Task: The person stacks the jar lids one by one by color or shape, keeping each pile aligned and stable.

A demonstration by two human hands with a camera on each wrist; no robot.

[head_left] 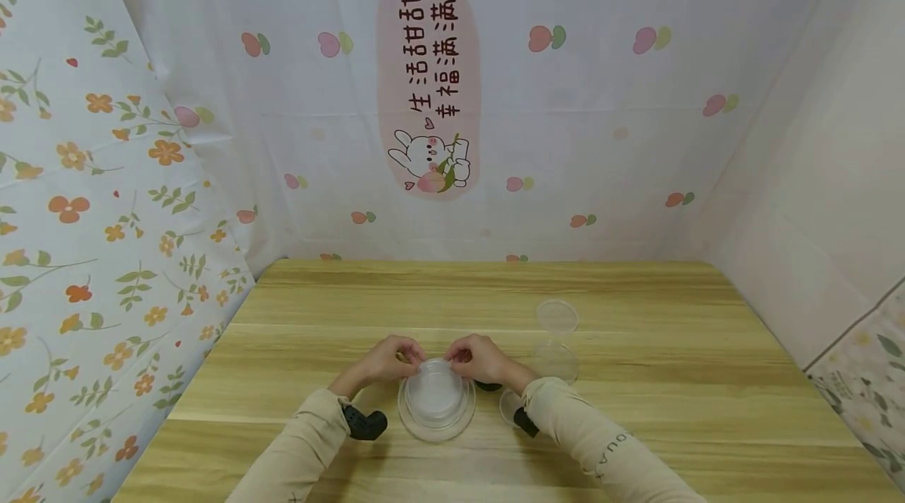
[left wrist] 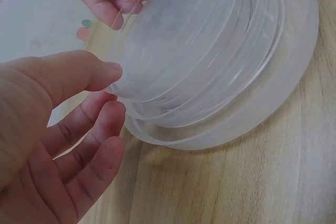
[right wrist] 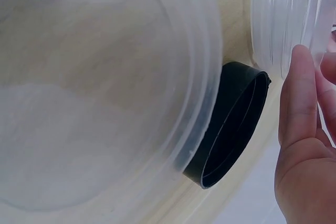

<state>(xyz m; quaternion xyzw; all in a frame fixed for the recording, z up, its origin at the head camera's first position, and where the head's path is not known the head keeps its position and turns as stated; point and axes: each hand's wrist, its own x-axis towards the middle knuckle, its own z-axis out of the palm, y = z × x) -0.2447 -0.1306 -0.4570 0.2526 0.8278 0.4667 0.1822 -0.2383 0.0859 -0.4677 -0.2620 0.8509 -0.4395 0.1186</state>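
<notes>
A stack of clear round plastic lids (head_left: 434, 401) sits on the table, smaller ones on top of a wider lid (left wrist: 210, 139) at the bottom. At the far left edge of the uppermost clear lid (left wrist: 173, 35), my left hand (head_left: 391, 357) pinches the rim between thumb and fingers. My right hand (head_left: 481, 359) holds the same rim on the opposite side, its thumb visible in the left wrist view. Beside that hand, the right wrist view shows a black round lid (right wrist: 226, 124) and a large clear lid (right wrist: 184, 77) close to the camera.
More clear round lids (head_left: 557, 316) lie on the wooden table (head_left: 318, 299) to the right, one (head_left: 507, 407) partly under the right wrist. Black wrist devices (head_left: 364, 423) sit at both cuffs. Printed cloth (head_left: 304, 94) hangs behind the table and at the left.
</notes>
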